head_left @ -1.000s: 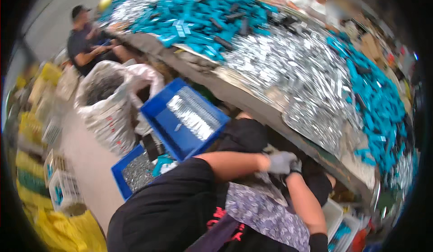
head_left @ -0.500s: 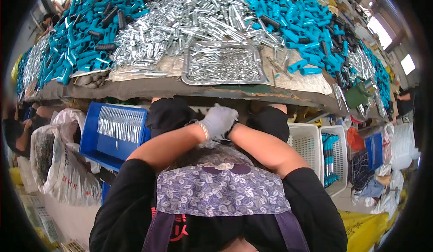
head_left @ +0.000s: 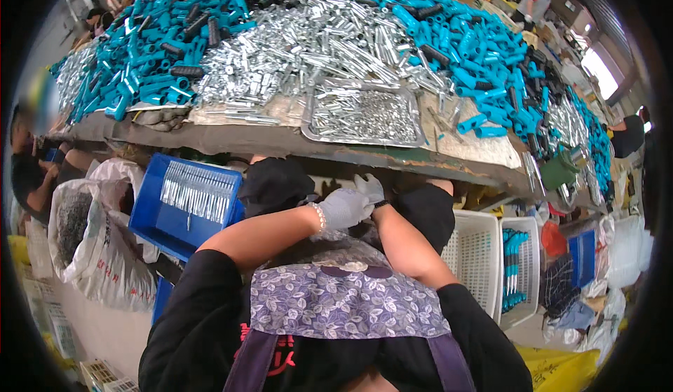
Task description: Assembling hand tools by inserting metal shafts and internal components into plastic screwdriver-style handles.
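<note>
In a pale grey glove, my left hand [head_left: 343, 210] reaches across my lap to my right hand. Its fingers are closed at the base of the other hand, on the glove near the wrist. My right hand [head_left: 369, 186] wears a pale glove too, with a dark band at the wrist. Its fingers point up toward the table edge and look apart, with nothing seen in them. A beaded bracelet [head_left: 320, 217] circles my left wrist. Both hands are over my apron [head_left: 350, 301], between my knees and below the table.
A metal tray [head_left: 364, 140] of small parts sits at the table edge, before piles of silver rods [head_left: 294, 48] and teal handles [head_left: 158, 55]. Left is a blue bin [head_left: 182, 234] of rods beside a white sack [head_left: 105, 280]. White baskets [head_left: 477, 252] stand right. Other people [head_left: 536, 3] are farther off.
My right hand has shifted up, so its fingers now show beyond my left hand. My left hand is slightly lower in the picture. The view has tilted a little.
</note>
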Demonstrator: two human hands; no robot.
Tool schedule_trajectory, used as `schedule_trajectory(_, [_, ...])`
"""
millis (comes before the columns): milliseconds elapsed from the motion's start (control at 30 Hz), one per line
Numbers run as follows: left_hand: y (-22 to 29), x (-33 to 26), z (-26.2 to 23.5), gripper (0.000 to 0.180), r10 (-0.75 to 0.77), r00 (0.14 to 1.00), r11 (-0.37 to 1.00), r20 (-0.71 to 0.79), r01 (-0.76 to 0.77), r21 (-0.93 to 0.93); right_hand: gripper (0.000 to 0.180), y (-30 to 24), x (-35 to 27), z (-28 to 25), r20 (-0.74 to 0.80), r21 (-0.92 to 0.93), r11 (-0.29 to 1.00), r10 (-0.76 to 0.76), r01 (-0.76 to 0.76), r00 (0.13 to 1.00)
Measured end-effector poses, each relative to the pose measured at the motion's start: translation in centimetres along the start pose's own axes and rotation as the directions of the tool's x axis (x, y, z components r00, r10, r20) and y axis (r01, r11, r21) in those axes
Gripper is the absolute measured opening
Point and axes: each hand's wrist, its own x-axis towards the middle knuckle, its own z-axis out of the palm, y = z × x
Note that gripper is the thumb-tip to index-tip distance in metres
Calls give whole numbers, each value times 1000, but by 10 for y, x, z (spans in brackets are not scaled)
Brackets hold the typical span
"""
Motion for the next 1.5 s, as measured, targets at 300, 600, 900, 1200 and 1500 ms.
schedule_trajectory(300, [16, -32, 3, 22, 546, 831, 819, -102, -505, 271, 43, -65, -55, -7, -159, 50, 643, -750, 764, 641])
schedule_trajectory(600, [-6, -71, -32, 41, 299, 914, 933, 273, -220, -285, 31, -144, -144, -131, 249, 177, 712, -700, 679, 669])
schedule_trajectory(900, [52, -9, -105, 29, -19, 998, 273, -64, -57, -960, 59, -212, -132, -174, -239, 906, -415, -661, -80, 711])
schedule_trajectory(1200, [25, 4, -124, 21, 268, 923, 699, -278, -385, -603, 51, -200, -122, -187, -131, 890, -406, -664, -208, 736])
schedule_trajectory(1500, [62, 21, -189, 15, 426, 704, 831, -568, -553, -62, 21, -235, -80, -224, -656, 144, 632, -515, 761, 552])
